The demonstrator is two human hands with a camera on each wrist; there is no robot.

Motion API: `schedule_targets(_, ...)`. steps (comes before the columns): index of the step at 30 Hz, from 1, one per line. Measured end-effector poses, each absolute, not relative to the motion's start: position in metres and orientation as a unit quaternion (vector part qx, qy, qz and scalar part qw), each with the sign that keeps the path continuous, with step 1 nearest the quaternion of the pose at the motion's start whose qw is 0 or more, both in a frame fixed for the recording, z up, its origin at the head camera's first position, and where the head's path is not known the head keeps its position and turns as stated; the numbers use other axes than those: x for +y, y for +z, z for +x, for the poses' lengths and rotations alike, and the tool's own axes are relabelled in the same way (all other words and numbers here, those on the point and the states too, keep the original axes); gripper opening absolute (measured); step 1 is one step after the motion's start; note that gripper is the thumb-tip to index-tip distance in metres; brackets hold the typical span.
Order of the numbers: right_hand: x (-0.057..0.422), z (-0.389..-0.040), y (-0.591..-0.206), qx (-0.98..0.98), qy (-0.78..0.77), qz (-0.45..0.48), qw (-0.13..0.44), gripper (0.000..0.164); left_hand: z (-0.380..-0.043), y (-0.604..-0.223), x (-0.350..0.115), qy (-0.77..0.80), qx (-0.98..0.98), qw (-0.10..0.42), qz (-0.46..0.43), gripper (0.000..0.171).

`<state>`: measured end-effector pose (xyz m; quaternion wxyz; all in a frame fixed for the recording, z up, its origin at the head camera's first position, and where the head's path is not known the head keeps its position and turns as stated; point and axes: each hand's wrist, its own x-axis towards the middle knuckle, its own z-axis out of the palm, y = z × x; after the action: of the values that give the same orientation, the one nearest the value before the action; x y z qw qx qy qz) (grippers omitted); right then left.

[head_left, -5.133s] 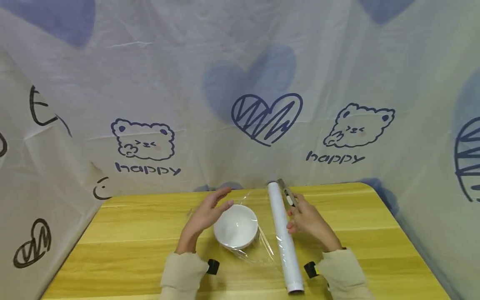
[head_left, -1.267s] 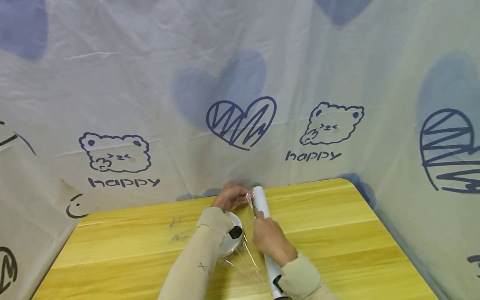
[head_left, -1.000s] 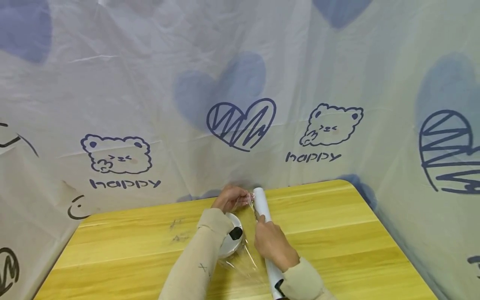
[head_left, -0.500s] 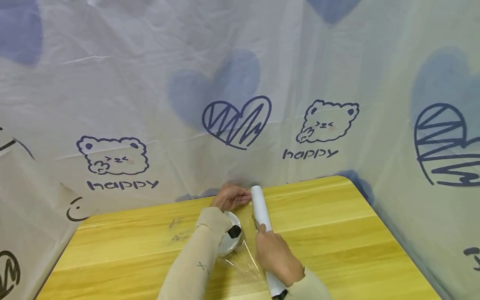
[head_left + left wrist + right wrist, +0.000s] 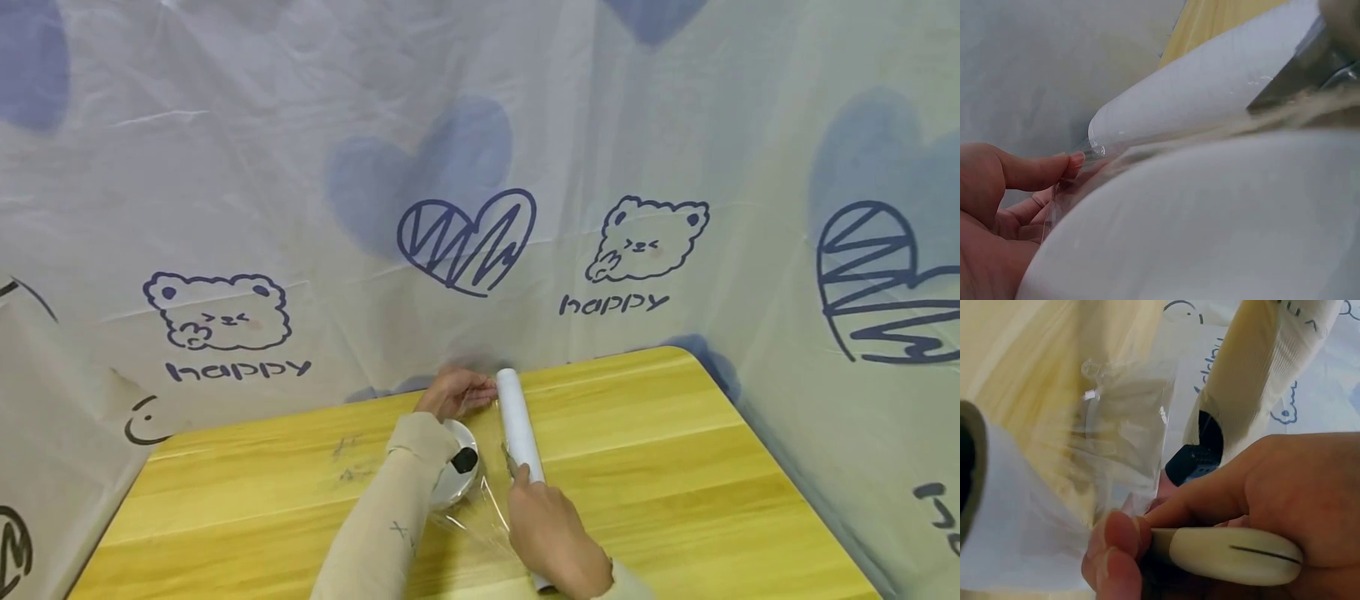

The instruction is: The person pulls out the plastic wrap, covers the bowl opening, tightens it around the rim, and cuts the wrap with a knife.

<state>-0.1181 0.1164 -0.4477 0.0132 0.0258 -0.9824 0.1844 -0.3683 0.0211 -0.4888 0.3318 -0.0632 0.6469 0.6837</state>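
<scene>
My left hand (image 5: 456, 392) pinches the edge of clear plastic wrap (image 5: 1088, 165) between thumb and fingers, beside the far end of the white wrap roll (image 5: 517, 421). My right hand (image 5: 551, 529) grips a utility knife (image 5: 1235, 553) over the roll's nearer part. The knife's tip end points away along the roll's left side. Film runs from the roll leftward to a white bowl (image 5: 450, 490), partly hidden beneath the left sleeve. In the left wrist view, the bowl's smooth side (image 5: 1197, 225) fills the foreground, with the film stretched between it and the roll.
The yellow wood-grain table (image 5: 660, 467) ends at a pale printed cloth (image 5: 360, 292) with hearts and bears, hanging behind and at both sides. Small scraps of film (image 5: 352, 475) lie left of the bowl. A black wrist camera (image 5: 465, 460) sits over the bowl.
From over the bowl, the left hand has gone to the roll's far end and taken hold of the film. The right hand has drawn the knife along the roll toward me.
</scene>
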Motion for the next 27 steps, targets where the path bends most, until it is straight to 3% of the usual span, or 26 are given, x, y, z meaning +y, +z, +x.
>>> schedule_targets(13,0.118,-0.088,-0.446,-0.979,0.196,0.061,-0.012,0.056,-0.369,-0.487,0.023,0.683,0.644,0.336,-0.076,0.027)
schedule_targets(27,0.118,-0.056,-0.451,-0.975,0.213,0.033,-0.055,0.073,-0.372,-0.488,0.029,0.67,0.652,0.342,-0.096,0.027)
